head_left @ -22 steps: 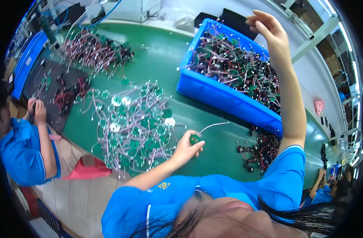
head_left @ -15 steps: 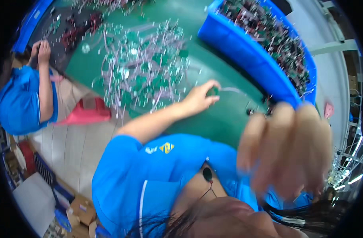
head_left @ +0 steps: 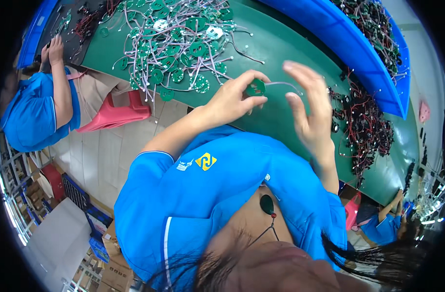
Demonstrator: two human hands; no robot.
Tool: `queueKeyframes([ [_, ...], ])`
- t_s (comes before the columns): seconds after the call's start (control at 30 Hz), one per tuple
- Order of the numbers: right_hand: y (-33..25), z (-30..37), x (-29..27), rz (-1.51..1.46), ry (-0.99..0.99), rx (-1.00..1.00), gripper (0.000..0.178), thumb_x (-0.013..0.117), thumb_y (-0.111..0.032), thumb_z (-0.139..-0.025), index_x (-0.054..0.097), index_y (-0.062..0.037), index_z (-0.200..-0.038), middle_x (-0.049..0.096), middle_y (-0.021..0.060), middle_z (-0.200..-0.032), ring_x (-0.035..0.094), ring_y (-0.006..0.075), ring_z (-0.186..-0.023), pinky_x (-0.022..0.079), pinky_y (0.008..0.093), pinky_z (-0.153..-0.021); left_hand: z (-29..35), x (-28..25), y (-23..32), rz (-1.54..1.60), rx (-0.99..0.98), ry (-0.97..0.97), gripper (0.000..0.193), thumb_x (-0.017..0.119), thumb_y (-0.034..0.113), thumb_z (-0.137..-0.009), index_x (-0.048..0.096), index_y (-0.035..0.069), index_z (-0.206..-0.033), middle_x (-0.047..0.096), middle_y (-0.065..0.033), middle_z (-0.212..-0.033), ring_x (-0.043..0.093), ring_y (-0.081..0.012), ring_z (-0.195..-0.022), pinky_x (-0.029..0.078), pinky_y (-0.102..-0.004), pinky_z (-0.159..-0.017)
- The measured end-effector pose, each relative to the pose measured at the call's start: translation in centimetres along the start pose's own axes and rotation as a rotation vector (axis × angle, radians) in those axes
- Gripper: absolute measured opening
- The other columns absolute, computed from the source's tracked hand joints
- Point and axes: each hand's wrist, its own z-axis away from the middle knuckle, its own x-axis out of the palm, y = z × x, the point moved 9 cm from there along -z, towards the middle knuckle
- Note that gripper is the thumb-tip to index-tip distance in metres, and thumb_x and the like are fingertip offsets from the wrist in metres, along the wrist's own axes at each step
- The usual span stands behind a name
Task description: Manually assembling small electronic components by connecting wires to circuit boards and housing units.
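Observation:
A small round green circuit board is pinched between the thumb and fingers of my left hand. From its edge a thin pale cable runs to the right over the green table. Beside the cable's free end, my right hand is raised, thumb and fingers apart, slightly blurred, with nothing visible in it. Beyond my left hand lies a heap of similar green round boards with pale cables. Right of my right hand is a pile of small black round parts with red and black wires.
A long blue bin full of wired parts stands at the far right. On the left, a co-worker in a blue shirt works beside a pink stool. Another person is at the lower right.
My right hand has moved from close to the camera, fingers curled, down to the cable and opened. My left hand still holds the board. The view has shifted, showing more of the wired black parts.

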Motion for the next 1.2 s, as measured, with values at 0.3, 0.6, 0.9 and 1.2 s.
queueKeyframes([
  [0.3,8.4,5.6,0.4,-0.141,0.079,0.416,0.034,0.063,-0.013,-0.081,0.054,-0.0023,-0.112,0.055,0.0087,-0.090,0.049,0.0131,-0.066,0.042,0.0230,-0.060,-3.5,3.2,0.7,0.312,-0.125,-0.234,0.031,0.060,0.004,-0.083,0.046,0.004,-0.111,0.061,-0.0088,-0.072,0.052,-0.0106,-0.048,0.041,-0.0171,-0.044],
  [0.6,14.4,9.2,-0.3,-1.033,0.305,0.827,0.020,0.055,-0.015,-0.089,0.055,-0.0020,-0.104,0.055,0.0032,-0.071,0.044,0.0051,-0.057,0.034,0.0163,-0.049,-7.9,8.0,1.6,0.358,-0.235,-0.328,0.028,0.056,0.000,-0.084,0.047,0.003,-0.111,0.061,-0.0102,-0.068,0.054,-0.0119,-0.049,0.044,-0.0204,-0.044],
  [0.9,15.5,11.1,2.5,-1.169,-0.050,1.025,0.013,0.056,-0.016,-0.088,0.060,-0.0047,-0.083,0.056,0.0016,-0.068,0.044,0.0063,-0.053,0.033,0.0190,-0.046,-11.3,7.6,3.0,0.135,-0.079,-0.199,0.019,0.053,0.001,-0.087,0.057,0.002,-0.105,0.058,-0.0058,-0.064,0.050,-0.0072,-0.053,0.038,-0.0167,-0.047],
  [1.2,18.3,13.9,-10.4,0.560,0.249,0.728,0.020,0.069,-0.009,-0.070,0.061,-0.0065,-0.089,0.057,0.0040,-0.080,0.052,0.0191,-0.076,0.043,0.0298,-0.070,-13.0,5.7,1.4,-0.241,-0.273,-0.398,0.012,0.055,0.002,-0.085,0.067,0.002,-0.089,0.057,-0.0016,-0.064,0.046,-0.0064,-0.053,0.035,-0.0182,-0.049],
])
